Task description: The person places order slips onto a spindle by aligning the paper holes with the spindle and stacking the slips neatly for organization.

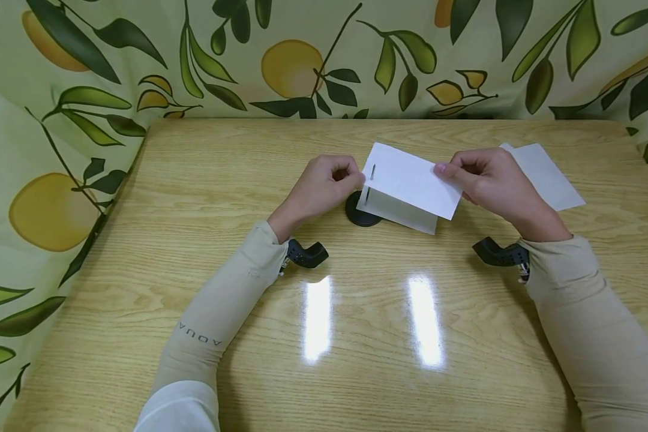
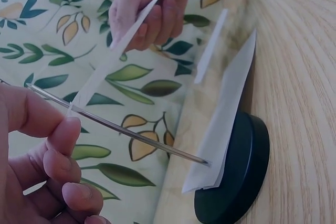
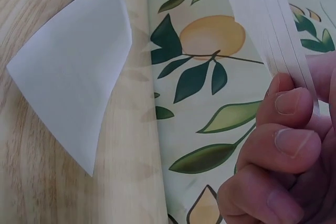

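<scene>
A receipt spike stands on the table, with a black round base (image 1: 359,218) and a thin metal spike (image 2: 131,133). One white sheet (image 1: 410,180) is pierced near its left edge, high up the spike, whose tip pokes out above it. My right hand (image 1: 491,180) pinches that sheet's far end between thumb and fingers. At the opposite edge, close to the spike, my left hand (image 1: 324,186) pinches the same sheet. Lower down, white paper (image 2: 223,114) sits on the spike near the base, with the raised sheet partly covering it in the head view.
Loose white paper (image 1: 551,177) lies on the table behind the right hand. Cloth patterned with fruit and leaves (image 1: 291,69) hangs along the back and left of the wooden table (image 1: 372,372). A black wrist device (image 1: 499,252) sticks out beneath each forearm.
</scene>
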Available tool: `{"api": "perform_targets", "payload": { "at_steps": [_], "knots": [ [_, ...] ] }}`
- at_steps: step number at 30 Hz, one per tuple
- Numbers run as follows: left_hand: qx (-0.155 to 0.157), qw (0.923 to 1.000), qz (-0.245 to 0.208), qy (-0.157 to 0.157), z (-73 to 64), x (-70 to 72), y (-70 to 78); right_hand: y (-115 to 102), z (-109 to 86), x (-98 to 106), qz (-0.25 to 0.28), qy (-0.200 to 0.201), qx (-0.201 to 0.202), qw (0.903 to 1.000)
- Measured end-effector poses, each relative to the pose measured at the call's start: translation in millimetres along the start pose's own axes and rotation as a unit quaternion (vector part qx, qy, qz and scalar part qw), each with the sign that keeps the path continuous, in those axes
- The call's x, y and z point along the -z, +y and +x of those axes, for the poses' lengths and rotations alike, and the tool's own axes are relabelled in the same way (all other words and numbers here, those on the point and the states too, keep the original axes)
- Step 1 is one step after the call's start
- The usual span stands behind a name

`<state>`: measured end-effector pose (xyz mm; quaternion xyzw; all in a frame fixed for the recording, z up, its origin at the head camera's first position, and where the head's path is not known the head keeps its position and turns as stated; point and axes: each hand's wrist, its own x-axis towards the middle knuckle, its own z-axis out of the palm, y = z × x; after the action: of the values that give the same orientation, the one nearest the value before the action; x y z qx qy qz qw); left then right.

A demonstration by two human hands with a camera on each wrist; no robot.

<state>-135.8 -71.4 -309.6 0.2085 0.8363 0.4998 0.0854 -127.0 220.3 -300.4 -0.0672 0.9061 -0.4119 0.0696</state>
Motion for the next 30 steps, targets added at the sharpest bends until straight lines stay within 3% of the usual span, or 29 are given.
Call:
{"api": "perform_targets", "payload": {
  "at_steps": [10, 20, 30],
  "knots": [
    [0.017, 0.9997, 0.012, -0.013, 0.6, -1.6, -4.0, 7, 3.5, -2, -0.009, 0.009, -0.007, 0.9999],
    [0.027, 0.9987, 0.037, -0.023, 2.3, -4.4, -9.2, 14, 7.8, -8, -0.026, 0.01, 0.017, 0.9995],
    [0.035, 0.996, 0.075, -0.032, 4.0, -7.3, -14.9, 17, 8.9, -14, -0.076, 0.018, 0.028, 0.9965]
  ]
}}
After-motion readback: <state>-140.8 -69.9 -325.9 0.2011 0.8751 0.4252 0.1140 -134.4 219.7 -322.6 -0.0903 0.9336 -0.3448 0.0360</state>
